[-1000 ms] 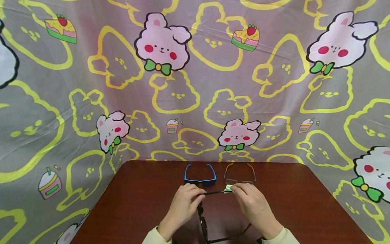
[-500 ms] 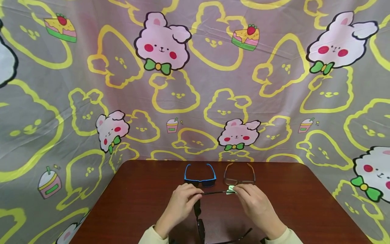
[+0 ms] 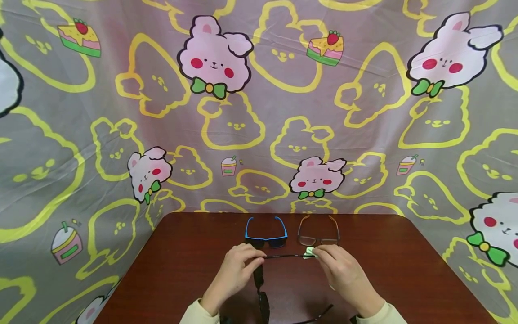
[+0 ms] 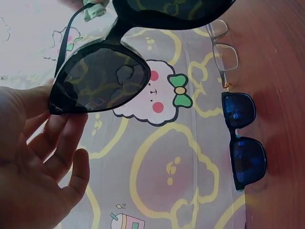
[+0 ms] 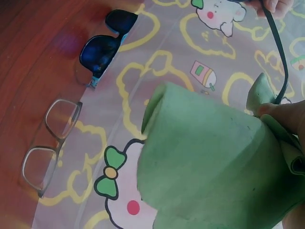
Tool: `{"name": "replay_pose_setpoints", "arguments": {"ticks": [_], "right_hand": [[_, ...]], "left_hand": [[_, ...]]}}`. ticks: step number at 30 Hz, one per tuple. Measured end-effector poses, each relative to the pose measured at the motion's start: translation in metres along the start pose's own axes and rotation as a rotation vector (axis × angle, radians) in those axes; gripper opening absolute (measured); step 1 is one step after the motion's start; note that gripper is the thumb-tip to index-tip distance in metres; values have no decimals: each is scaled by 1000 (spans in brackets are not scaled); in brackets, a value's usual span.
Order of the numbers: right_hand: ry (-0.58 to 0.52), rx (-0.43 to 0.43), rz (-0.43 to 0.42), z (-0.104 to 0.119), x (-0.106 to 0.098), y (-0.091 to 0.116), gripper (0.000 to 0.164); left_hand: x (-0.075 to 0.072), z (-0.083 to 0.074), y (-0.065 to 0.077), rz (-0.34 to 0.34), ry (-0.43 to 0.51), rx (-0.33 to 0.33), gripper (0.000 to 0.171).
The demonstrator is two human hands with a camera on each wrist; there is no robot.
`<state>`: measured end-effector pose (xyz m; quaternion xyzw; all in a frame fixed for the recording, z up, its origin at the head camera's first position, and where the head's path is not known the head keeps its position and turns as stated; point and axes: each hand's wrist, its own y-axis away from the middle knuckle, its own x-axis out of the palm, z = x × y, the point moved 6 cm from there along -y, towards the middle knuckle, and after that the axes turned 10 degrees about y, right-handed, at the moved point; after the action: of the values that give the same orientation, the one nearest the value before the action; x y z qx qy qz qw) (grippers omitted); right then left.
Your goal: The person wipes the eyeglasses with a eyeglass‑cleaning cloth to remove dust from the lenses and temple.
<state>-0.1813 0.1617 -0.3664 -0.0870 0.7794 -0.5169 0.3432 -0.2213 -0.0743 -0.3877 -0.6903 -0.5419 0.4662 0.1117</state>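
Observation:
Black sunglasses [image 4: 102,78] hang between my two hands over the table. My left hand [image 3: 234,274] pinches them at the hinge corner, where one temple arm [image 3: 285,256] meets the frame. That arm stretches across to my right hand [image 3: 346,276], which pinches a light green cloth [image 5: 209,148] folded around it near its far end. In the right wrist view the cloth drapes down broadly from the fingers. The other temple arm [image 3: 313,317] points right, low in the head view.
Blue-framed sunglasses [image 3: 266,241] and thin-framed eyeglasses [image 3: 318,240] lie side by side behind the hands on the dark brown table [image 3: 174,261]. A cartoon-printed curtain [image 3: 259,108] encloses the table's back and sides.
My right hand has slid the cloth rightward along the temple arm. My left hand has shifted slightly left with the sunglasses, so the hands are farther apart.

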Motion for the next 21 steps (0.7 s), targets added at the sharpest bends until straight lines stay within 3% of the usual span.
{"name": "replay_pose_setpoints", "arguments": {"ticks": [7,15,21], "right_hand": [[31,51,-5,-15,-4,9,37],[38,207,43,-33,-15,22,47],[26,282,82,-40,-15,33,48]], "left_hand": [[-18,18,7,-42,-11,-142,8],[-65,51,17,-175,-61,-318,7],[-100,76,29,-280,-147,-391,7]]}}
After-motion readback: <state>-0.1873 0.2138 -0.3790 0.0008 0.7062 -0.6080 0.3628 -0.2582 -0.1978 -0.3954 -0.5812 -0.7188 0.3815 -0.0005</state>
